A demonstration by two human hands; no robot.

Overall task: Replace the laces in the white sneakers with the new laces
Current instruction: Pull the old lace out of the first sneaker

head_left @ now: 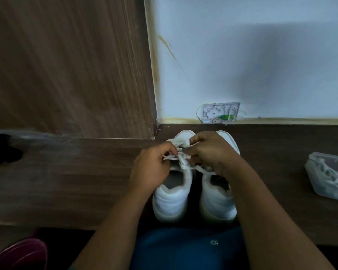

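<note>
Head view: lace (183, 162) between left hand (154, 168) and right hand (211, 151).

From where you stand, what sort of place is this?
Probably a room in a home or office: a dark wood-grain desk set against a pale painted wall, with an open wall cable box just above the desk.
</note>
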